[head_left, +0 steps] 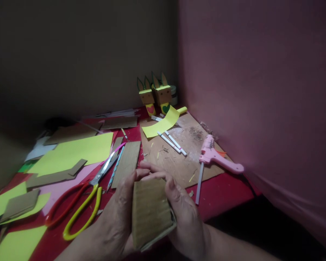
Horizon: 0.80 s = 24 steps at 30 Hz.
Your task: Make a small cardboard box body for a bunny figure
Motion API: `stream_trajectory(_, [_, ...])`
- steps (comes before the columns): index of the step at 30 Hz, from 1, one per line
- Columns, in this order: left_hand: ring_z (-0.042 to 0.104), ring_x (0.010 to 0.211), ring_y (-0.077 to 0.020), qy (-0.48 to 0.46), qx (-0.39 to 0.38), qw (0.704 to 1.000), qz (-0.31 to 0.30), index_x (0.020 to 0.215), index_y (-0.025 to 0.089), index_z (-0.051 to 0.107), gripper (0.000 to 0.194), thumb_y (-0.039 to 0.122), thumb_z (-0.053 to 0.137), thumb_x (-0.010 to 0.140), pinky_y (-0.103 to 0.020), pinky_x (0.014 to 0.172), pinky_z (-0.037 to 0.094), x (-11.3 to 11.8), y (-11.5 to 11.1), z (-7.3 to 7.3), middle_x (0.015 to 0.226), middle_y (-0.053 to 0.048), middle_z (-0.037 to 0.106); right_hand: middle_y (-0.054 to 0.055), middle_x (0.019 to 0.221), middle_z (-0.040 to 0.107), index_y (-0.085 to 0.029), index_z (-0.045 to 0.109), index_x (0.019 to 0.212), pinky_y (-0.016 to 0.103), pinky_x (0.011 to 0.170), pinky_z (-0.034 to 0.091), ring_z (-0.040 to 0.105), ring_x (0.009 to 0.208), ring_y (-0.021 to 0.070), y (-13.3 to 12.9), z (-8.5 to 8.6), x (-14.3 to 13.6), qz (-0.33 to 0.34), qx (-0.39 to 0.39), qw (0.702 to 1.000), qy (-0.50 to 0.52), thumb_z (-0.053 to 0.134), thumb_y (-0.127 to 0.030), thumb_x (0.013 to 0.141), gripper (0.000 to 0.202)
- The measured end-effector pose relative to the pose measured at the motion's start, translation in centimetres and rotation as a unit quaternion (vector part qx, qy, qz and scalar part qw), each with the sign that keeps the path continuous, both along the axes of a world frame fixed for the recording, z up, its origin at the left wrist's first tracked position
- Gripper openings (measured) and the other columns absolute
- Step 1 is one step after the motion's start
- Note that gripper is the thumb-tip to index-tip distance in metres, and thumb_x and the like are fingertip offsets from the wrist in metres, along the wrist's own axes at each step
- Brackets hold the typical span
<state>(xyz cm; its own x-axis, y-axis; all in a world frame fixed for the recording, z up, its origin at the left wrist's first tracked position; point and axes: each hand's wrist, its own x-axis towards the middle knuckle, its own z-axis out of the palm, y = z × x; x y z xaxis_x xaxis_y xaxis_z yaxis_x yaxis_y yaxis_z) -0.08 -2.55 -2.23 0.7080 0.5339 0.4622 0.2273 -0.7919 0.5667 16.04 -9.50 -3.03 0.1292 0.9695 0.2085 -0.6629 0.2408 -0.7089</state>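
A small brown cardboard box (151, 214) is held between both hands at the bottom centre, near the table's front edge. My left hand (119, 214) presses on its left side, fingers around the far end. On the right side, my right hand (183, 206) grips it, thumb along the upper edge and fingertips near those of my left hand. The box's underside is hidden. Scissors (97, 179) with red and yellow handles lie just left of my left hand. Beyond the hands is a flat cardboard strip (127, 159).
A pink glue gun (213, 156) lies right on a brown board (163, 157), with white sticks (172, 143) and a curled yellow strip (163, 125). Two cardboard figures (163, 95) stand behind. Yellow paper (76, 150) and cardboard pieces cover the red table's left.
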Motion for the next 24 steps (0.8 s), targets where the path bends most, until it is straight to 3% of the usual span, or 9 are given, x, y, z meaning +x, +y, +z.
stream_trajectory(3, [0.057, 0.129, -0.0381, 0.008, 0.086, 0.996, -0.033, 0.162, 0.028, 0.007, 0.105, 0.038, 0.074, 0.082, -0.051, 0.101, 0.056, 0.5, 0.3, -0.5, 0.147, -0.015, 0.049, 0.003, 0.134, 0.067, -0.025, 0.078, 0.101, 0.041, 0.12, 0.031, 0.05, 0.136, 0.0226, 0.3, 0.3, -0.1, -0.025, -0.006, 1.0, 0.012, 0.046, -0.044, 0.101, 0.037])
stream_trajectory(6, [0.055, 0.131, -0.0374, 0.003, 0.106, 0.994, -0.038, 0.163, 0.024, 0.002, 0.098, 0.038, 0.065, 0.088, -0.054, 0.105, 0.052, 1.1, 0.4, -0.5, 0.148, -0.019, 0.046, 0.002, 0.131, 0.069, -0.027, 0.079, 0.104, 0.04, 0.119, 0.034, 0.05, 0.136, 0.0223, 0.6, 0.5, 0.0, -0.042, -0.018, 0.999, -0.009, 0.047, -0.037, 0.1, 0.035])
stream_trajectory(10, [0.052, 0.134, -0.0368, 0.003, 0.134, 0.988, -0.078, 0.162, 0.029, 0.001, 0.098, 0.035, 0.066, 0.089, -0.052, 0.101, 0.055, 1.3, 0.6, -0.1, 0.148, -0.017, 0.048, 0.003, 0.131, 0.069, -0.026, 0.08, 0.103, 0.039, 0.116, 0.038, 0.053, 0.134, 0.0229, 0.6, 0.6, 0.2, -0.043, -0.045, 0.998, -0.011, 0.047, -0.033, 0.098, 0.034])
stream_trajectory(13, [0.048, 0.138, -0.0371, 0.0, 0.166, 0.982, -0.087, 0.161, 0.038, 0.009, 0.098, 0.026, 0.072, 0.085, -0.052, 0.1, 0.055, 1.2, 0.8, 0.0, 0.155, -0.012, 0.041, 0.003, 0.13, 0.069, -0.026, 0.08, 0.104, 0.039, 0.114, 0.04, 0.055, 0.132, 0.0225, 0.5, 0.5, 0.2, -0.051, -0.037, 0.998, -0.008, 0.047, -0.034, 0.098, 0.034])
stream_trajectory(19, [0.04, 0.143, -0.04, 0.016, 0.137, 0.985, -0.103, 0.161, 0.035, 0.014, 0.075, 0.05, 0.052, 0.098, -0.058, 0.103, 0.051, 1.0, 0.6, -0.3, 0.16, -0.016, 0.029, 0.002, 0.139, 0.063, -0.026, 0.077, 0.11, 0.037, 0.115, 0.039, 0.053, 0.134, 0.0215, 0.4, 0.0, 0.2, -0.04, -0.021, 0.999, -0.004, 0.041, -0.042, 0.104, 0.04])
stream_trajectory(24, [0.036, 0.146, -0.0382, 0.008, 0.129, 0.988, -0.087, 0.16, 0.036, 0.016, 0.07, 0.055, 0.046, 0.099, -0.055, 0.104, 0.051, 0.9, -0.1, -0.7, 0.162, -0.014, 0.022, 0.002, 0.14, 0.063, -0.026, 0.076, 0.11, 0.035, 0.114, 0.041, 0.054, 0.134, 0.0204, 0.4, 0.0, 0.1, -0.037, -0.023, 0.999, 0.006, 0.038, -0.045, 0.105, 0.043])
